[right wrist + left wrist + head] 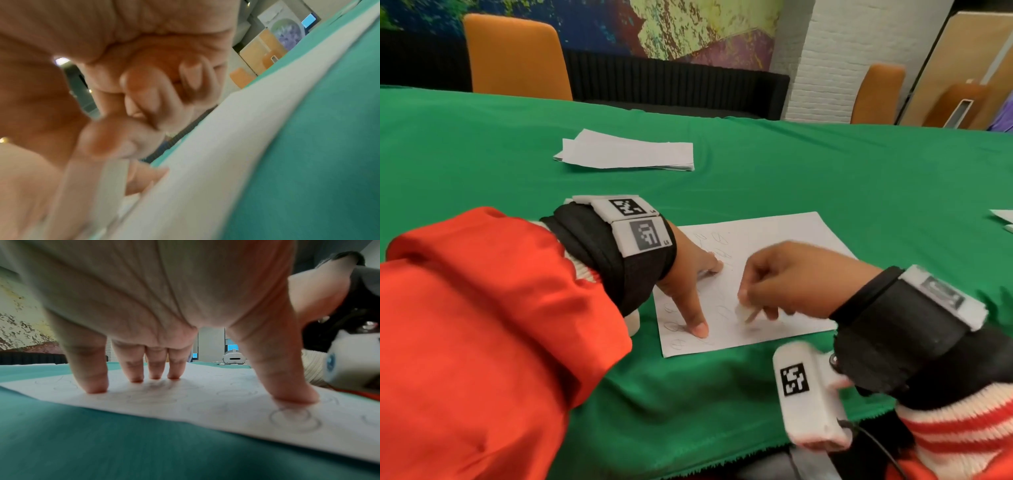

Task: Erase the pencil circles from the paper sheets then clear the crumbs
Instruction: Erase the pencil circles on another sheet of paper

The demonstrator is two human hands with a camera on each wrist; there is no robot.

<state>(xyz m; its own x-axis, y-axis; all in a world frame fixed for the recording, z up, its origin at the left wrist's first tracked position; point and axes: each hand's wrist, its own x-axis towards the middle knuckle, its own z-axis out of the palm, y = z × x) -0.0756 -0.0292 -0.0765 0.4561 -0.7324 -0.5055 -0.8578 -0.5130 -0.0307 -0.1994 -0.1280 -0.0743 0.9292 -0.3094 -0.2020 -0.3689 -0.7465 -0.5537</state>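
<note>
A person in an orange jacket is working at a table covered in green cloth (825, 164). A white paper sheet (774, 240) is lying near the table's front edge, faint pencil circles (673, 325) showing along its left side. The left hand (688, 274) is spreading straight fingers and thumb, with the fingertips (96, 386) pressing down on the sheet's left part to pin it. The right hand (791, 274) is pinching a small white eraser (743, 311) in curled fingers, its lower end touching the paper in the front middle; the hand is blurred, suggesting rubbing. A stack of paper sheets (626, 152) is lying farther back toward the table's middle, and more paper (1001, 216) is peeking in at the right edge. The likely risk: the cloth underneath is soft, so hard strokes away from the pinning fingers could be wrinkling or tearing the sheet, or dragging it across the table.
</note>
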